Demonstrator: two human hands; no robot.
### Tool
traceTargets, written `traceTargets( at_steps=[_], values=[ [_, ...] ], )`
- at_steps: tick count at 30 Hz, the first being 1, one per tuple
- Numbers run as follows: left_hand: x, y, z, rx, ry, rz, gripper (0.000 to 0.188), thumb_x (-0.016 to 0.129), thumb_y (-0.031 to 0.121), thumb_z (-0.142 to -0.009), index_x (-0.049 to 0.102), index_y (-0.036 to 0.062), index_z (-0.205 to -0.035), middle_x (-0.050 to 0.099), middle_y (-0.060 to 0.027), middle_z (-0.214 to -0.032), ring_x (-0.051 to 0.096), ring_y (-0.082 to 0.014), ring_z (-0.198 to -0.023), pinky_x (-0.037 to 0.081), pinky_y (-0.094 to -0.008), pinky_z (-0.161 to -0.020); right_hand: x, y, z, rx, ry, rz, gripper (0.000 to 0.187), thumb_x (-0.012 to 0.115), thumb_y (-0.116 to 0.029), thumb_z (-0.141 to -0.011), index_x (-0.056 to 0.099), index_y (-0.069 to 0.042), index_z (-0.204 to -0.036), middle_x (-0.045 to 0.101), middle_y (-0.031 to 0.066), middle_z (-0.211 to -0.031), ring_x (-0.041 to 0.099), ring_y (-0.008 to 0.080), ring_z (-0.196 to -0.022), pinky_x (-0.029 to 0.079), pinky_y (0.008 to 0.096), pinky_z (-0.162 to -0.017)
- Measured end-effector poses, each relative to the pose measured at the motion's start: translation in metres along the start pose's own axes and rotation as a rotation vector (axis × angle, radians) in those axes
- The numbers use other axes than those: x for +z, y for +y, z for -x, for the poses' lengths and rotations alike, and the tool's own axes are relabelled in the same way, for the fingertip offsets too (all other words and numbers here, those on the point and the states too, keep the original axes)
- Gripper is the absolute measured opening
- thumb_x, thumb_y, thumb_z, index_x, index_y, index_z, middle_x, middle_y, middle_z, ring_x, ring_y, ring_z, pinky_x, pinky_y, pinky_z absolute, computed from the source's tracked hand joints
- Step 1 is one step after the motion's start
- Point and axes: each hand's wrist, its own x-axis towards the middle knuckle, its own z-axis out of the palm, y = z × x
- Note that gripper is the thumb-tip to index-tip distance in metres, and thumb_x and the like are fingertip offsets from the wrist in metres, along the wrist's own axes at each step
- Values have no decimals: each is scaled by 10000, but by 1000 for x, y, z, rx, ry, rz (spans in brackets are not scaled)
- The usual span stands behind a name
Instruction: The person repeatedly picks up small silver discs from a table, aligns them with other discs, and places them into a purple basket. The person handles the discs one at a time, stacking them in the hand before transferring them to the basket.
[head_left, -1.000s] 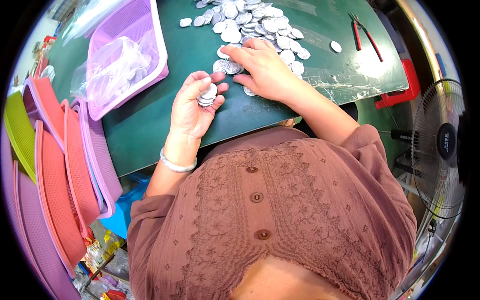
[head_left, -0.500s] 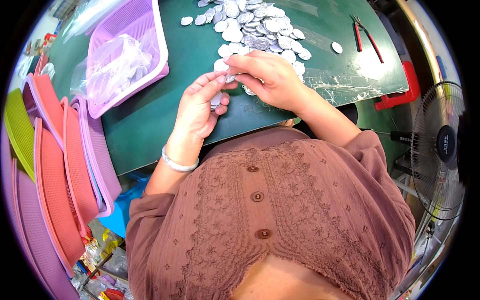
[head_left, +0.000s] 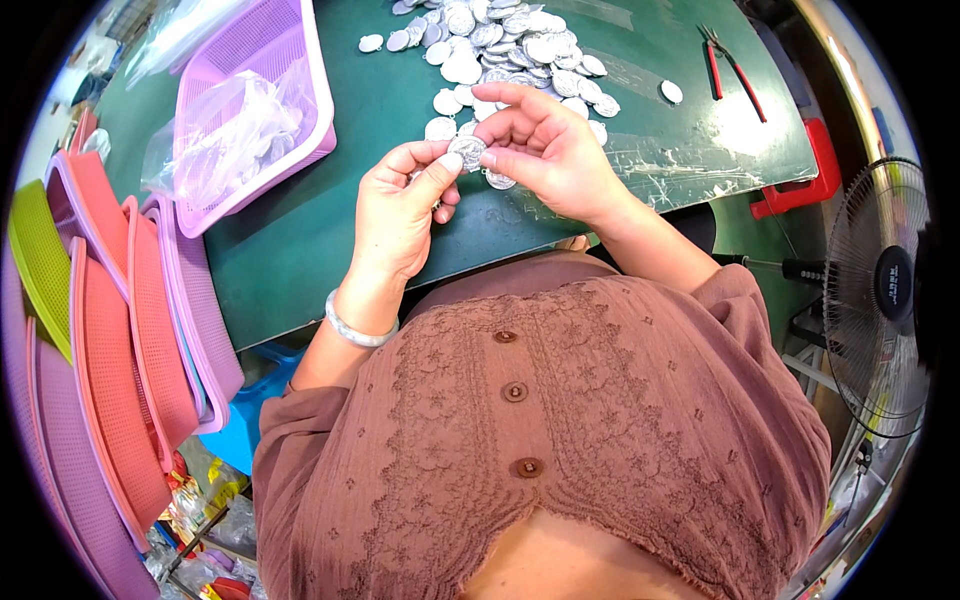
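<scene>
A round silver medallion (head_left: 467, 152) with a raised design faces up between my two hands. My left hand (head_left: 405, 205) is closed, its thumb across the medallion's lower left edge. Part of another medallion shows under its fingers; how many lie in the palm is hidden. At the medallion's right edge, my right hand (head_left: 555, 160) pinches with the thumb and a curled finger, the forefinger raised above. Just past my hands a heap of similar silver medallions (head_left: 520, 45) spreads over the green table (head_left: 330, 240), with a few loose ones beside my fingers.
On the left of the table stands a purple basket (head_left: 320, 110) with a clear plastic bag (head_left: 240, 120) inside. Red-handled pliers (head_left: 735, 75) and a single medallion (head_left: 671, 92) lie at the right. Stacked baskets (head_left: 110, 350) fill the left side; a fan (head_left: 880, 290) stands right.
The medallion between my hands has turned from edge-on to face up. My right fingers have spread and lifted a little; my left fingers now cover more of the pieces in the palm.
</scene>
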Motion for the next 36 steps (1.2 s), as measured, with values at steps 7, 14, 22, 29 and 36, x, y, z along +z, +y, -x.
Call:
traceTargets(
  at_steps=[7,14,22,29,36],
  values=[
    [-3,3,1,-89,-36,96,121,580,92,-819,573,37,-927,573,-39,-717,497,-80,-563,365,-180,-447,0,1,1,-53,9,57,484,551,56,-769,395,-18,-1222,572,55,-926,545,97,-830,438,228,-755],
    [0,2,1,-35,-29,116,163,577,40,-799,560,19,-959,568,-47,-789,507,-82,-606,379,-188,-482,0,3,4,-190,-10,180,548,527,83,-762,343,-40,-1263,572,79,-988,536,109,-838,427,243,-767],
    [5,6,4,-8,8,33,308,562,-4,-779,514,-11,-1083,538,-48,-793,509,-95,-643,406,-198,-525,-7,6,2,-195,83,284,533,510,75,-757,356,-47,-1253,571,84,-984,532,119,-812,436,247,-753],
    [-13,4,-2,-210,-39,342,226,525,20,-790,521,-3,-1015,539,-75,-834,530,-151,-680,450,-230,-557,-21,4,-5,-280,126,952,538,575,10,-695,433,-100,-1202,604,56,-940,525,226,-860,408,336,-794],
    [-15,4,-2,-258,1,427,102,524,40,-808,521,55,-909,572,-114,-877,567,-194,-717,480,-241,-524,-12,7,-19,-323,-49,1279,519,620,-36,-682,462,-113,-1170,618,15,-922,471,235,-954,341,363,-858]
  ],
)
